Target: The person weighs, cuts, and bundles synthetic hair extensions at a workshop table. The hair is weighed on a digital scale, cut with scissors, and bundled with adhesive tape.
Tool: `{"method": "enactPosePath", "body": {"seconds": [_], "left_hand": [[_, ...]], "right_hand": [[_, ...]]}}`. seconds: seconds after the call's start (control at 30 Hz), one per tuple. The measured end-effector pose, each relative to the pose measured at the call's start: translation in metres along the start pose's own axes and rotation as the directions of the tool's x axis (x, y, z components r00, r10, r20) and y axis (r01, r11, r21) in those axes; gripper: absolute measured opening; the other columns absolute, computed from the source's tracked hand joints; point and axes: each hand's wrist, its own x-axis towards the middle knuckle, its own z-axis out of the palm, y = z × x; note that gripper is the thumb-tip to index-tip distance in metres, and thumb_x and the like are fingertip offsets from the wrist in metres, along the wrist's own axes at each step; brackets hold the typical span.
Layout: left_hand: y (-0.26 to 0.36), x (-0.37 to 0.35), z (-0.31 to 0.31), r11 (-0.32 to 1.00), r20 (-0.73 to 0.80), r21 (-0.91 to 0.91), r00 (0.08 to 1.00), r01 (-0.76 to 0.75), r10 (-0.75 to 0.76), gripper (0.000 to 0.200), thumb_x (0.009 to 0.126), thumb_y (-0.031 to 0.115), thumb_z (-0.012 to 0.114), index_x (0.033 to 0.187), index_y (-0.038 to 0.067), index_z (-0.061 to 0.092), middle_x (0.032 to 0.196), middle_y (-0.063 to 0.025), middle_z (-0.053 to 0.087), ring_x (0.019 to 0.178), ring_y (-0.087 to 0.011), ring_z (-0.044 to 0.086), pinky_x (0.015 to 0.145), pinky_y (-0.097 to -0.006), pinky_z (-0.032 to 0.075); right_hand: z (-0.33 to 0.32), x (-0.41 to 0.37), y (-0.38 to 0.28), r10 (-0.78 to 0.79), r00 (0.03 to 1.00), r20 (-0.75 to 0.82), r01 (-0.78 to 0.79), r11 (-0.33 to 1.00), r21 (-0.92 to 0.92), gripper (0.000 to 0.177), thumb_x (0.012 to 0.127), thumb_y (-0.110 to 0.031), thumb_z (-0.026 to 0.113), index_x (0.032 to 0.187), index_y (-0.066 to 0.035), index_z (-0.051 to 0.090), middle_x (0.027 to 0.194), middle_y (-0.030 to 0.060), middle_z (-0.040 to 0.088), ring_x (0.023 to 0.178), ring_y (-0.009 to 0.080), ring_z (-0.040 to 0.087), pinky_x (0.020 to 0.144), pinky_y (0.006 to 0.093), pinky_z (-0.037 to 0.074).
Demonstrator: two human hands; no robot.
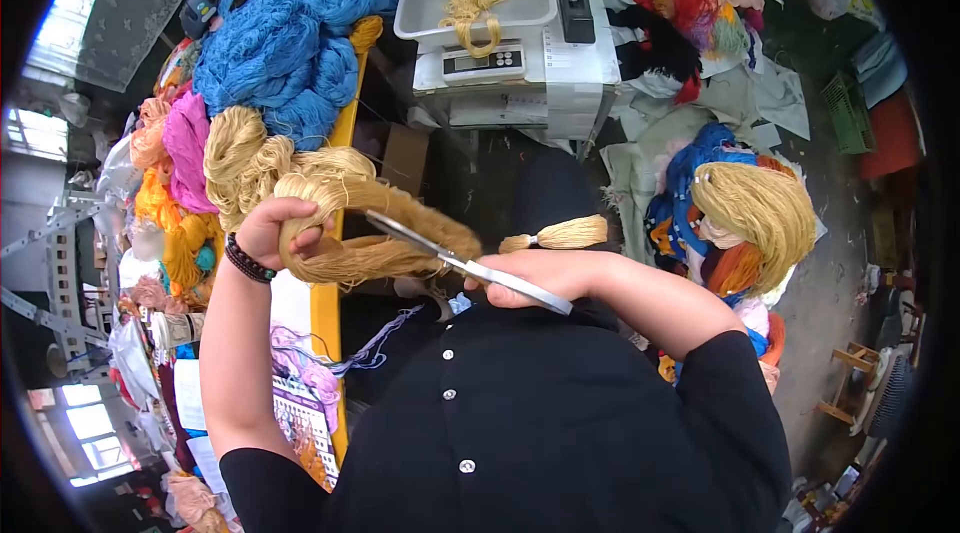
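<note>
A looped skein of golden-tan yarn (390,208) stretches between my two hands in front of my chest. My left hand (283,231), with a dark beaded bracelet at the wrist, grips the skein's left end. Fingers of my right hand (525,281) are closed at the skein's right end, around a pair of large metal scissors (455,258). The blades point up and left across the yarn, and the handle extends down to the right. A cut bundle of pale yarn (570,233) lies on my lap, just beyond my right hand.
Ahead, a white tray (415,8) with yellow yarn sits on a digital scale (484,63) on a small table. Blue yarn (275,43) and cream skeins (235,153) heap on the yellow-edged table (328,323) at left. Blond yarn (760,213) tops a pile at right.
</note>
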Motion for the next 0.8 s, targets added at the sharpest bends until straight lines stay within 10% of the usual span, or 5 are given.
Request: {"method": "enactPosePath", "body": {"seconds": [0.27,0.6,0.8], "left_hand": [[0.02,-0.016,0.067,0.914,-0.113,0.343,0.976,0.217,-0.189,0.032,0.076,0.006,0.061,0.104,-0.007,0.053,0.077,-0.0168,0.064,0.056,-0.0209,0.065,0.037,-0.0225,0.045],[-0.008,-0.017,0.09,0.757,-0.205,0.591,0.959,0.28,-0.195,0.017,0.084,0.011,0.056,0.087,-0.003,0.064,0.068,-0.0107,0.066,0.045,-0.0111,0.054,0.043,-0.0214,0.043],[-0.017,-0.02,0.08,0.787,-0.183,0.563,0.966,0.254,-0.18,0.015,0.085,0.009,0.056,0.094,-0.003,0.061,0.067,-0.0082,0.065,0.05,-0.0106,0.055,0.047,-0.0219,0.044]], "right_hand": [[0.002,0.051,0.011,-0.065,0.958,0.279,-0.077,0.879,0.47,0.071,0.087,-0.068,0.033,0.114,-0.004,0.049,0.086,0.0022,0.049,0.08,0.012,0.046,0.074,0.0268,0.042],[0.002,0.068,-0.015,0.049,0.997,0.061,-0.055,0.992,0.113,0.071,0.082,-0.072,0.042,0.081,-0.002,0.055,0.066,0.005,0.052,0.063,0.0155,0.054,0.058,0.031,0.045],[0.006,0.063,-0.01,0.072,0.997,-0.023,-0.072,0.997,-0.014,0.068,0.082,-0.066,0.05,0.089,0.001,0.058,0.073,0.0121,0.059,0.07,0.0228,0.06,0.062,0.034,0.047]]}}
